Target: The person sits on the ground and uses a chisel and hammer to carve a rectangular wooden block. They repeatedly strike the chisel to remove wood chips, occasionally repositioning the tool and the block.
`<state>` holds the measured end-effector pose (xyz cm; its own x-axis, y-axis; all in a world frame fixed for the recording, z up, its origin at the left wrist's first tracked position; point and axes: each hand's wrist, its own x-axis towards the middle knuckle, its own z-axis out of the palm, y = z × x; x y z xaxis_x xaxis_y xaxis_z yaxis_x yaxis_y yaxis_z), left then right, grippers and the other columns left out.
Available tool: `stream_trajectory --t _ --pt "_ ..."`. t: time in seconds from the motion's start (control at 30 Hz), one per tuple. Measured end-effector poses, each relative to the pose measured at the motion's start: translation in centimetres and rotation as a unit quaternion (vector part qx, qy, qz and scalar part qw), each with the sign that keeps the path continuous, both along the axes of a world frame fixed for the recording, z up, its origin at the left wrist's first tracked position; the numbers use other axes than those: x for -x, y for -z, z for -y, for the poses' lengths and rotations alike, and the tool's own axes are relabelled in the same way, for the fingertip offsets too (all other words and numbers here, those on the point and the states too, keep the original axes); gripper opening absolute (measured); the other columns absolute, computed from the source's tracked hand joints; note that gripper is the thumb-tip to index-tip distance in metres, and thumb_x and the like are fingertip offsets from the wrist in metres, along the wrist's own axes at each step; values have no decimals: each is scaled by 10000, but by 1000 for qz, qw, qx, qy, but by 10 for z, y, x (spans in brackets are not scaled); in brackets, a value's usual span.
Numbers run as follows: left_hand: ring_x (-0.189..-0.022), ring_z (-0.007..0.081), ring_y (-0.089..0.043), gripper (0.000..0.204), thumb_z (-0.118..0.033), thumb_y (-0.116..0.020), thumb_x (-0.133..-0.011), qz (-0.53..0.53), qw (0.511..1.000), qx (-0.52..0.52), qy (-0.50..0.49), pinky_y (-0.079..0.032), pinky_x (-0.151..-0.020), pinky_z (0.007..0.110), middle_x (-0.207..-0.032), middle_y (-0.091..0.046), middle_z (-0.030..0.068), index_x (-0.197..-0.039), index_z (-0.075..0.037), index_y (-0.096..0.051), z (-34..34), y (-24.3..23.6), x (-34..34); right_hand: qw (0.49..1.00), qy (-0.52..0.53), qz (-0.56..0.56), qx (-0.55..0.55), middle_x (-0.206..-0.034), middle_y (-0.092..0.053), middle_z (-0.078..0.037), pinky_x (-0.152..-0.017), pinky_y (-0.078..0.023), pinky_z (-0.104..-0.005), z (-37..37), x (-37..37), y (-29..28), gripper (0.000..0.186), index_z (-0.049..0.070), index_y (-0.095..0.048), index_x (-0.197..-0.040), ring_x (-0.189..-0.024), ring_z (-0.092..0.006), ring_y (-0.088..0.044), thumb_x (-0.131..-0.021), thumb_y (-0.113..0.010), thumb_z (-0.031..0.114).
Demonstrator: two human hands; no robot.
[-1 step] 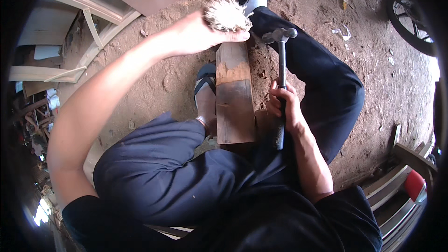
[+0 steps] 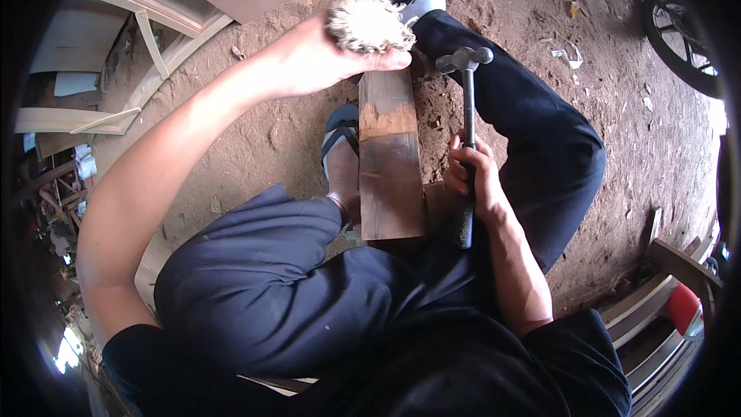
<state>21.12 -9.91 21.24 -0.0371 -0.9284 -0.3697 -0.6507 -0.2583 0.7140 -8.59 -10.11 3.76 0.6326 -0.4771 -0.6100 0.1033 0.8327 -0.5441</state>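
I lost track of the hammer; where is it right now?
In the head view, the hammer is right of centre, gripped by the right hand, its head up beside the wooden block.

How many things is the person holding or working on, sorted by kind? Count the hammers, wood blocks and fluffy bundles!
Hammer, gripped in the right hand: 1
Wood block, between the legs: 1
Pale frayed bundle, in the left hand at the block's far end: 1
Total: 3
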Motion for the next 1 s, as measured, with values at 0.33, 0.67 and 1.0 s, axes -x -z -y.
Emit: stream_trajectory --t 0.33,0.67,1.0 --pt "-917 155 -628 122 -119 -748 -939 -177 917 234 -270 -514 -851 340 -973 -664 42 -979 -44 -660 -93 158 -4 985 -112 -123 36 -573 -378 3 -405 -287 -272 -3 -14 30 87 42 -545 -1003 -405 -100 -348 -932 -557 90" --pt "-975 108 -646 200 -91 -733 -940 -451 831 168 -279 -529 -871 297 -1092 -699 29 -1133 -57 -690 -103 179 6 967 -155 -162 123 -613 -468 -3 -391 -343 -264 -16 -25 11 154 16 -589 -1026 -439 -111 -438 -917 -593 125" --pt "-902 251 -677 154 -160 -752 -853 -297 927 231 12 -544 -812 389 -949 -681 109 -914 -50 -664 -117 179 13 966 -155 -150 143 -571 -411 6 -373 -308 -244 -37 -11 -23 227 -6 -544 -1050 -414 -93 -386 -922 -653 147"
